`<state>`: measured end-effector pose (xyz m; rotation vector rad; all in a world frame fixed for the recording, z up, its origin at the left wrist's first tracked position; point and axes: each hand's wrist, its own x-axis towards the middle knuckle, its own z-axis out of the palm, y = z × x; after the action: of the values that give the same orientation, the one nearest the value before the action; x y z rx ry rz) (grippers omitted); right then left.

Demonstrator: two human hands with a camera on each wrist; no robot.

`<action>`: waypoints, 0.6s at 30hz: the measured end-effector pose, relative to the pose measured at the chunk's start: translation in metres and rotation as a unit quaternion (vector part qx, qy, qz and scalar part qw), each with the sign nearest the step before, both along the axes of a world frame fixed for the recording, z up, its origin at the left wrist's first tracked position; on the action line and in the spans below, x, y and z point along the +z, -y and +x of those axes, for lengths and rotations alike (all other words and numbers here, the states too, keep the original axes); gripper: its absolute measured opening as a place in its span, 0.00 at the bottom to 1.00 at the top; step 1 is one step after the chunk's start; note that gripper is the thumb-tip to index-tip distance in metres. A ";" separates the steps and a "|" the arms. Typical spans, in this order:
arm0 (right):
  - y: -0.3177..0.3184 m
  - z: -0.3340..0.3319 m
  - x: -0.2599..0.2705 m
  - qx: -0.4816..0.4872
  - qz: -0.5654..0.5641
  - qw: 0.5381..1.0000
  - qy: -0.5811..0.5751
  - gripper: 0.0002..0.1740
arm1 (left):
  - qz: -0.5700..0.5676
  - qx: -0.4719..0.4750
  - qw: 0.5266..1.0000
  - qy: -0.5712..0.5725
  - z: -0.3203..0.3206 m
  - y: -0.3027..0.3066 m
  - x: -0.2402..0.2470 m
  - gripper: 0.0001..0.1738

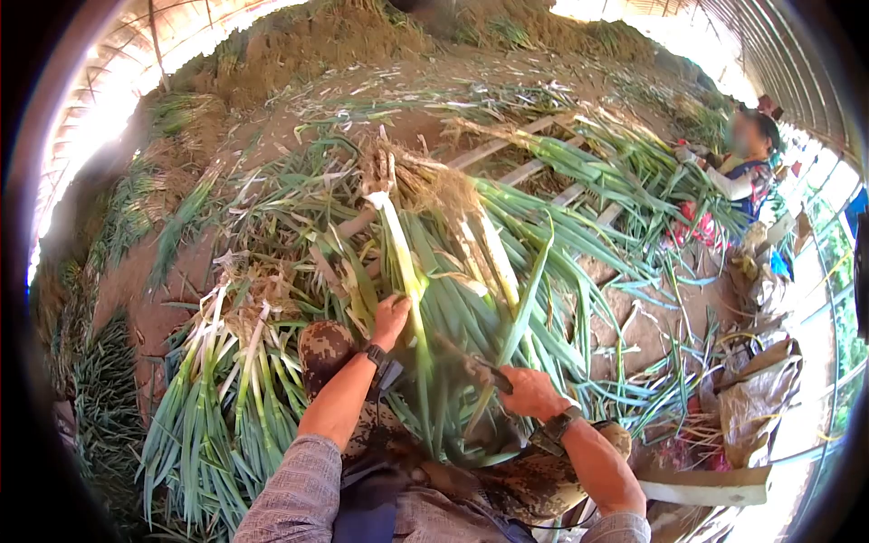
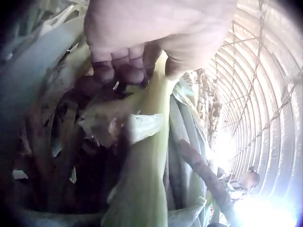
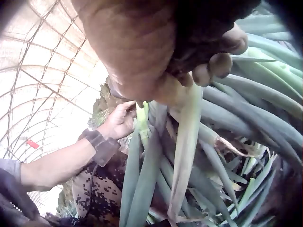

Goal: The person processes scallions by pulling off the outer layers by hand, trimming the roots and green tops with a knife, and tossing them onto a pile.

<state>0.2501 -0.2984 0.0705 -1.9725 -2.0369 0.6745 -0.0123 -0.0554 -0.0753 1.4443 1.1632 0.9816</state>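
My left hand [image 1: 389, 321] grips a leek [image 1: 398, 244] by its pale green shank, with the white root end pointing away and up. In the left wrist view the thumb and curled fingers close round that stalk [image 2: 151, 142], and a torn pale leaf sheath hangs off it. My right hand [image 1: 532, 394] holds a knife by its dark handle [image 1: 496, 377]; its brownish blade is blurred, close beside the leek's leaves. Below the right fingers, a yellowed leaf [image 3: 187, 146] hangs down in the right wrist view. More leeks [image 1: 561, 262] lie under and around both hands.
A trimmed-looking bundle of leeks [image 1: 235, 362] lies at the left. Wooden slats [image 1: 507, 145] stick out of the pile ahead. Another person [image 1: 747, 167] sits at the right among leeks. Crumpled sacking [image 1: 760, 398] and a board [image 1: 706, 486] lie at right.
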 end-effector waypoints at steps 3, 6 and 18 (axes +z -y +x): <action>-0.012 0.001 -0.008 0.007 0.003 1.000 0.007 0.16 | -0.092 0.035 0.995 0.023 0.014 0.016 0.051 0.18; -0.027 0.001 -0.004 0.009 0.013 1.000 0.006 0.18 | -0.218 0.043 0.975 -0.024 0.010 0.005 0.075 0.19; -0.054 -0.009 0.026 0.037 0.124 0.990 -0.056 0.21 | -0.234 0.075 0.926 0.287 -0.003 0.004 0.124 0.25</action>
<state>0.2410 -0.2447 0.0970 -1.6909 -2.0243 0.5064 -0.0157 -0.0594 0.0488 0.6308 0.9805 1.0474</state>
